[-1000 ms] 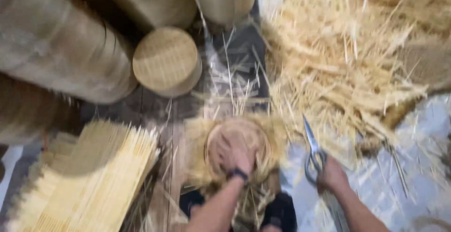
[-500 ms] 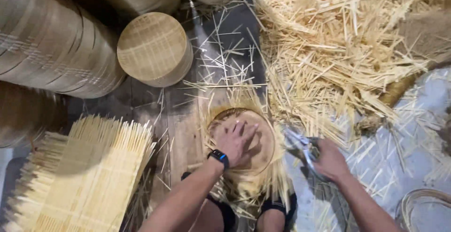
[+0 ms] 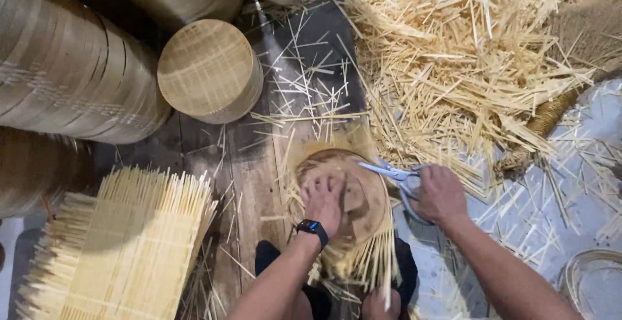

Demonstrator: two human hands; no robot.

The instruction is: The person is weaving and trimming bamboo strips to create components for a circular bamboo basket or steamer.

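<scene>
My left hand (image 3: pixel 322 202), with a black watch at the wrist, presses flat on a round woven bamboo piece (image 3: pixel 363 194) that lies in front of me with loose strip ends sticking out around its rim. My right hand (image 3: pixel 440 192) grips metal scissors (image 3: pixel 395 174). Their blades point left and reach the upper right rim of the woven piece.
A big heap of cut bamboo strips (image 3: pixel 466 54) fills the upper right. Stacked round bamboo steamers (image 3: pixel 71 67) and one woven lid (image 3: pixel 207 67) stand at upper left. A flat woven mat with fringed ends (image 3: pixel 123 249) lies lower left. A rope coil (image 3: pixel 593 281) sits lower right.
My right hand has brought the scissors from the right side up to the rim of the woven piece. The view has shifted; my left hand stays pressed on the piece.
</scene>
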